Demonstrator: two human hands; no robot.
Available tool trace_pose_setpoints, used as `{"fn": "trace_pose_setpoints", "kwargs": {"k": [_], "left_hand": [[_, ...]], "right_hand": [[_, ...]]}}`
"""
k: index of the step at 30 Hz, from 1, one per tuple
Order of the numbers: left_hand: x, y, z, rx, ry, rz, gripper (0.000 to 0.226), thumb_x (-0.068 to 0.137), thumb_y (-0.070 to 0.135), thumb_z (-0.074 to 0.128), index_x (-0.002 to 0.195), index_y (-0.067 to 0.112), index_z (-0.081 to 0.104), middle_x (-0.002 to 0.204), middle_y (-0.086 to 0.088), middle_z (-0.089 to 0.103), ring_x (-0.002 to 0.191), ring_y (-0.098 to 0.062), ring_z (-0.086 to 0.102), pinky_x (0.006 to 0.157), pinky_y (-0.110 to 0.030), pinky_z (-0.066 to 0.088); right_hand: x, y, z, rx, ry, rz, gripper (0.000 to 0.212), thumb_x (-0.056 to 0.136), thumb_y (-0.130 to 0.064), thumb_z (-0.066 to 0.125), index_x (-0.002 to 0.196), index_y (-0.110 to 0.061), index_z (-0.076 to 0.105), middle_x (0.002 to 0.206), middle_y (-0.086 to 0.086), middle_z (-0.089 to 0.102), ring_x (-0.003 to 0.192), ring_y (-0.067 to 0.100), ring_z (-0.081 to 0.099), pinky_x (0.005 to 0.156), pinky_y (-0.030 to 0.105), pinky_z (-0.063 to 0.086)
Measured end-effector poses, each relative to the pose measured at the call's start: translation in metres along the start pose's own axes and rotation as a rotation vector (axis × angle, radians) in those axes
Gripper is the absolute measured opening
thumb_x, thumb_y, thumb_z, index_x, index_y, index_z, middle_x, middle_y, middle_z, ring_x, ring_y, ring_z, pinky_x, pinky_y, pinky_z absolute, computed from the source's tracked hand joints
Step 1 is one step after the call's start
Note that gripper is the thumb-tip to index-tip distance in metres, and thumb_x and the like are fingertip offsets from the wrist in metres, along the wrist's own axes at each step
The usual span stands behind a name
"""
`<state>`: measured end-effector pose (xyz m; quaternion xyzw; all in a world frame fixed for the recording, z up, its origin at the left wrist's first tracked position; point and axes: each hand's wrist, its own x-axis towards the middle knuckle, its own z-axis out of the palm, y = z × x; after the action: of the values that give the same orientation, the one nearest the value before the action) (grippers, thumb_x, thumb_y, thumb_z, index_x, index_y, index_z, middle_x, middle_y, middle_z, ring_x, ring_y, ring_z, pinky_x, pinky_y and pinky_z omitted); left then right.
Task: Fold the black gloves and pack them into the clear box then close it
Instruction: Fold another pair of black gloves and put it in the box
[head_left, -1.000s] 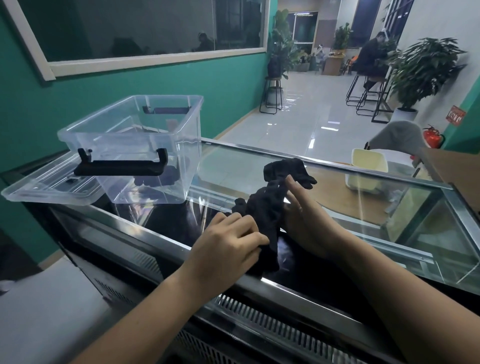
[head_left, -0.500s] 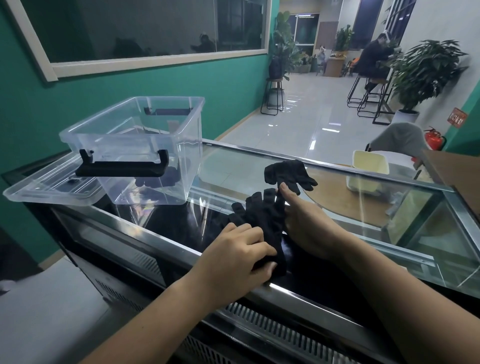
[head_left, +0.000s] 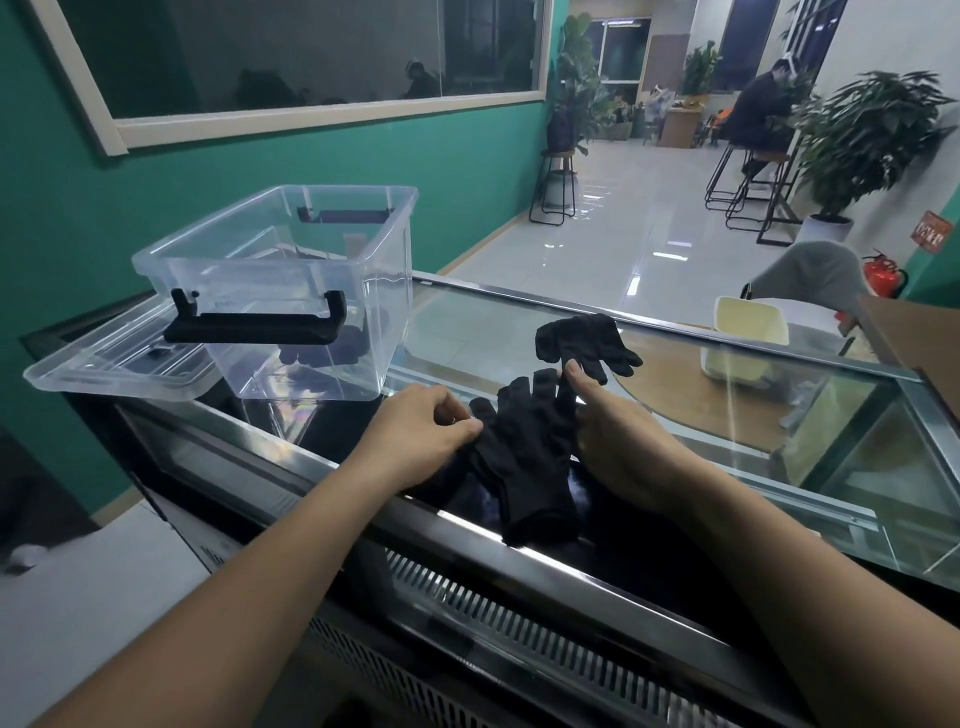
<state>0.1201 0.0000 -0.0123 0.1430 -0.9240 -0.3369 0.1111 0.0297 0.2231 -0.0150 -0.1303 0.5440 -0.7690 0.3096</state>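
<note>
A black glove (head_left: 524, 457) lies flat on the glass counter top (head_left: 478, 322), fingers pointing away from me. My left hand (head_left: 423, 431) pinches its left edge near the thumb. My right hand (head_left: 618, 441) presses on its right side, thumb tip on the glove's fingers. A second black glove (head_left: 584, 340) lies crumpled just beyond. The clear box (head_left: 291, 291) stands open at the left with black handles; dark gloves show at its bottom. Its clear lid (head_left: 109, 364) lies flat beside it on the left.
A cream tub (head_left: 748, 332) and a round wooden board (head_left: 675, 395) show under the glass at the right. A cardboard piece (head_left: 914, 332) sits at the far right. A person sits on a stool far behind, among plants.
The bunched glove has been spread out flat on the glass. My left hand has slid from on top of it to its left edge; my right hand stays at its right side.
</note>
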Motion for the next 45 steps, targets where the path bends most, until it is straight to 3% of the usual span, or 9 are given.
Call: {"fn": "trace_pose_setpoints", "kwargs": {"k": [6, 8, 9, 10, 14, 18, 23, 42, 45], "left_hand": [[0.001, -0.004, -0.007, -0.123, 0.027, -0.086, 0.012, 0.089, 0.029, 0.080, 0.080, 0.023, 0.076, 0.071, 0.013, 0.073, 0.073, -0.007, 0.066, 0.074, -0.030, 0.051], [-0.002, -0.005, -0.011, -0.085, 0.018, -0.103, 0.011, 0.088, 0.028, 0.079, 0.079, 0.021, 0.076, 0.074, 0.008, 0.075, 0.074, -0.011, 0.069, 0.074, -0.031, 0.054], [-0.004, -0.005, -0.012, -0.064, 0.003, -0.106, 0.011, 0.087, 0.028, 0.078, 0.079, 0.020, 0.076, 0.076, 0.006, 0.076, 0.076, -0.013, 0.070, 0.074, -0.031, 0.056], [-0.005, -0.004, -0.014, -0.052, -0.017, -0.108, 0.010, 0.086, 0.029, 0.078, 0.080, 0.020, 0.077, 0.078, 0.004, 0.077, 0.078, -0.014, 0.072, 0.075, -0.032, 0.057], [-0.006, 0.000, -0.016, -0.003, -0.077, -0.065, 0.010, 0.088, 0.034, 0.081, 0.091, 0.028, 0.075, 0.088, 0.009, 0.076, 0.081, -0.011, 0.071, 0.074, -0.029, 0.057], [0.004, 0.008, -0.010, -0.028, -0.001, -0.018, 0.005, 0.097, 0.034, 0.071, 0.101, 0.033, 0.074, 0.110, 0.015, 0.071, 0.097, -0.008, 0.066, 0.087, -0.030, 0.050], [0.036, 0.017, -0.006, 0.051, -0.111, 0.050, 0.024, 0.101, 0.031, 0.066, 0.123, 0.031, 0.076, 0.130, 0.005, 0.056, 0.114, -0.017, 0.061, 0.098, -0.029, 0.045], [0.067, 0.032, -0.004, -0.025, -0.312, 0.038, 0.011, 0.091, 0.015, 0.081, 0.100, 0.009, 0.080, 0.068, 0.009, 0.063, 0.048, 0.008, 0.058, 0.046, -0.005, 0.037], [0.066, 0.027, -0.009, -0.102, -0.257, 0.001, 0.007, 0.088, 0.013, 0.084, 0.093, 0.012, 0.079, 0.063, 0.012, 0.067, 0.056, 0.005, 0.060, 0.059, -0.009, 0.043]], "right_hand": [[0.004, 0.006, 0.003, 0.018, -0.002, 0.014, 0.095, 0.087, -0.075, 0.072, 0.144, -0.001, 0.053, 0.159, 0.041, 0.022, 0.123, 0.075, 0.026, 0.116, 0.084, 0.012], [0.007, 0.008, -0.010, 0.038, -0.029, -0.004, 0.117, 0.083, -0.079, 0.073, 0.149, -0.002, 0.015, 0.153, 0.034, 0.004, 0.110, 0.073, 0.015, 0.108, 0.090, 0.003], [0.008, 0.006, -0.015, 0.018, -0.046, 0.002, 0.081, 0.081, -0.081, 0.073, 0.117, -0.030, 0.022, 0.112, 0.019, 0.018, 0.098, 0.061, 0.016, 0.103, 0.091, 0.000], [0.011, 0.006, -0.020, 0.003, -0.067, 0.017, 0.078, 0.080, -0.082, 0.073, 0.111, -0.015, 0.048, 0.135, 0.048, 0.041, 0.096, 0.053, 0.015, 0.101, 0.092, -0.001], [-0.013, -0.006, 0.005, -0.073, -0.042, -0.003, 0.092, 0.092, -0.073, 0.066, 0.142, 0.003, 0.049, 0.157, 0.037, 0.031, 0.114, 0.047, 0.050, 0.125, 0.075, 0.016], [-0.008, -0.004, 0.009, -0.086, -0.035, -0.001, 0.068, 0.106, -0.058, 0.055, 0.138, 0.002, 0.054, 0.137, 0.019, 0.070, 0.130, 0.038, 0.063, 0.116, 0.047, 0.042], [-0.003, 0.000, 0.004, -0.047, -0.011, -0.042, 0.047, 0.102, -0.053, 0.066, 0.118, -0.010, 0.057, 0.118, 0.018, 0.056, 0.109, 0.032, 0.050, 0.101, 0.048, 0.036], [-0.007, 0.000, -0.001, -0.082, -0.056, -0.081, 0.026, 0.109, -0.010, 0.057, 0.130, 0.004, 0.062, 0.131, 0.024, 0.072, 0.121, 0.033, 0.072, 0.094, 0.034, 0.058], [-0.008, 0.000, 0.000, -0.085, -0.045, -0.078, 0.023, 0.109, -0.006, 0.056, 0.129, 0.001, 0.064, 0.128, 0.020, 0.075, 0.122, 0.033, 0.072, 0.098, 0.034, 0.057]]}}
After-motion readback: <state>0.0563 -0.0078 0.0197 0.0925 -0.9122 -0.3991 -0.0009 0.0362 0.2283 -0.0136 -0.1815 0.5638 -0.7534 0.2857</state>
